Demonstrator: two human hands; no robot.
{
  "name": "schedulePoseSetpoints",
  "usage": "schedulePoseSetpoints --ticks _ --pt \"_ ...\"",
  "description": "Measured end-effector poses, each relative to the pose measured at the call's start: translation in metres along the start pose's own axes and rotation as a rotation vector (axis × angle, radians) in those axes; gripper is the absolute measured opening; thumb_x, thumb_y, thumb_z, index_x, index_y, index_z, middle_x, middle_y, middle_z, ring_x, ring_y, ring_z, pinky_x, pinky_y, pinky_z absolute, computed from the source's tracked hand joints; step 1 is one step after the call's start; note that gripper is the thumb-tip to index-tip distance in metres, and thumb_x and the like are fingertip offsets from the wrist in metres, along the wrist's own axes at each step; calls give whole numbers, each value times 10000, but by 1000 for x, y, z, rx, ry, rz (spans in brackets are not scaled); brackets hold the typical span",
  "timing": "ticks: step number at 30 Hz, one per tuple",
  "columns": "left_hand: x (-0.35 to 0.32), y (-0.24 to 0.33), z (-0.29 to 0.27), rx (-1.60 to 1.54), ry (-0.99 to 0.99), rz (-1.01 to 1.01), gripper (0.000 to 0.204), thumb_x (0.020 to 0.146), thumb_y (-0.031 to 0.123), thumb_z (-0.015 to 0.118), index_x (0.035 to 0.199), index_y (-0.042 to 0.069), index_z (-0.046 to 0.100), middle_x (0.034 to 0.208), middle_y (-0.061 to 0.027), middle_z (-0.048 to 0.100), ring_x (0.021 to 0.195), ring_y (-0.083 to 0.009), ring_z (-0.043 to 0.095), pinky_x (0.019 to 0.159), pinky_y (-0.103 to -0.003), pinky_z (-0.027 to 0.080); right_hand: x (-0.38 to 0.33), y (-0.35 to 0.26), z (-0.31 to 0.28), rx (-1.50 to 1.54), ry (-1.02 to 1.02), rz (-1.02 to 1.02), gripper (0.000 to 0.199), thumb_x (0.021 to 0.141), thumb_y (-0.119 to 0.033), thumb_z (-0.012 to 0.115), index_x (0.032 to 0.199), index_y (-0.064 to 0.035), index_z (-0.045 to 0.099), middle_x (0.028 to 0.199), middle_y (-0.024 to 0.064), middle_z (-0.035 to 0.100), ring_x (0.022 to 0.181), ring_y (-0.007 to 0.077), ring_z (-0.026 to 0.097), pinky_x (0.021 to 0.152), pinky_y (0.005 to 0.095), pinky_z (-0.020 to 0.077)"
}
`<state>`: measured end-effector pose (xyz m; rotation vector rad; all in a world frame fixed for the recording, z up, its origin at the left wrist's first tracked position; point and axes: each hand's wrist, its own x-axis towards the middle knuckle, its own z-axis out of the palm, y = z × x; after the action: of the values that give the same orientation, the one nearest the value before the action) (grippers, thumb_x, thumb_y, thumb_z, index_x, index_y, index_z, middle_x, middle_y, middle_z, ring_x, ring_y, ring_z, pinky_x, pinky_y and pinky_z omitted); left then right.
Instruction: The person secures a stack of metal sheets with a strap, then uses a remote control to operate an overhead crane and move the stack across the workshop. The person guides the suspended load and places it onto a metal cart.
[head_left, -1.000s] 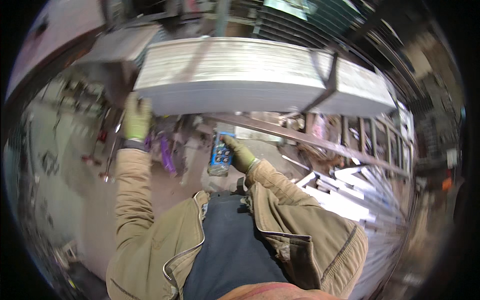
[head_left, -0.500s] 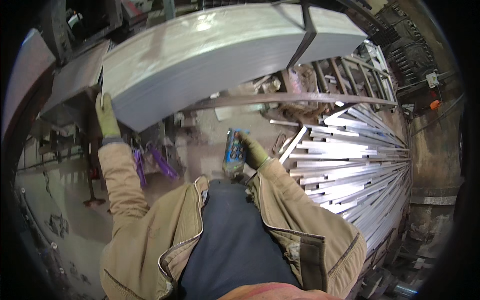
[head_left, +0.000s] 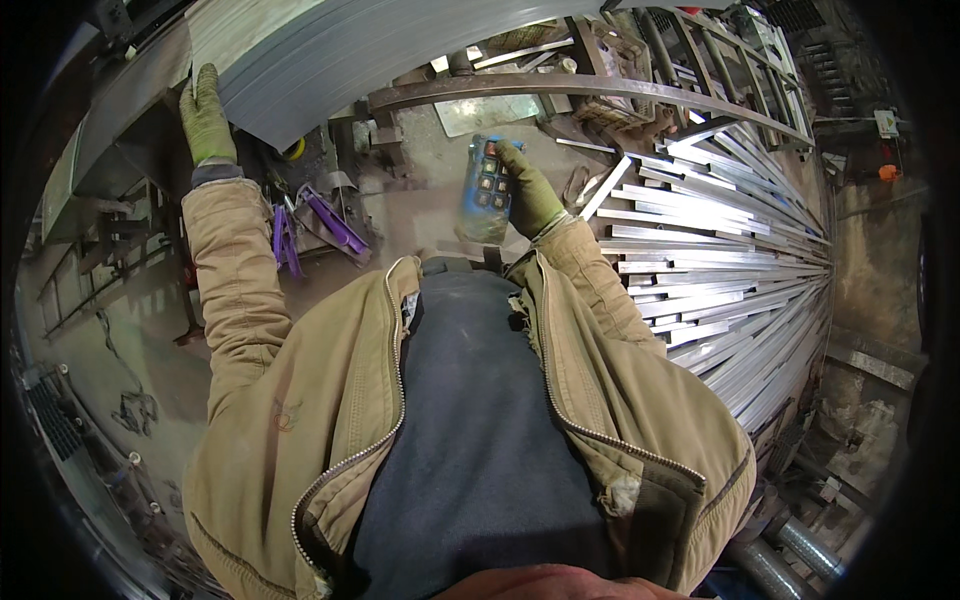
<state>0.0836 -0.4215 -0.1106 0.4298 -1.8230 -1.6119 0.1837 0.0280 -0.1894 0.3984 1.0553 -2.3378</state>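
Gripping the blue pendant remote, the right hand wraps its gloved fingers around the case, and the thumb lies on the side with the buttons. I see the left hand flat and open against the lower left corner of the hanging stack of steel sheets; it closes on nothing. Below the stack a rusty steel beam crosses, and 2 purple straps lie on the floor. To the right is a pile of bright metal strips. I judge the step is guiding the lifted stack. The next move calls for small button presses, with the left palm steadying against swing.
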Motion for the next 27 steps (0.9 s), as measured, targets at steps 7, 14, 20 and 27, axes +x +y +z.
schedulePoseSetpoints --ticks 7,14,20,27 --pt "-5 25 5 24 69 35 684 934 541 733 1379 37 605 1256 -112 655 1104 -230 596 963 -365 489 -55 19 -4 -91 -37 132 337 987 -471 703 1100 -155 676 859 -37 686 723 105 661 711 313 578" --pt "-9 13 5 11 48 -25 754 920 562 749 1380 -9 574 1223 -122 650 1094 -224 579 977 -368 479 -131 45 -11 -176 -118 136 454 892 -93 815 1281 -72 582 1012 32 692 852 170 694 768 367 613" --pt "-34 8 10 55 62 -25 793 921 564 749 1397 -39 554 1240 -146 654 1133 -240 592 1015 -380 470 -164 66 -35 -244 -126 116 436 902 -114 800 1281 -81 586 1009 9 677 834 143 672 733 327 575" --pt "-73 16 16 57 113 98 782 941 531 736 1458 -9 506 1384 -189 598 1273 -291 551 1105 -396 418 -202 83 -57 -208 -133 75 369 906 -93 793 1221 -90 602 994 20 690 822 165 691 712 342 585"
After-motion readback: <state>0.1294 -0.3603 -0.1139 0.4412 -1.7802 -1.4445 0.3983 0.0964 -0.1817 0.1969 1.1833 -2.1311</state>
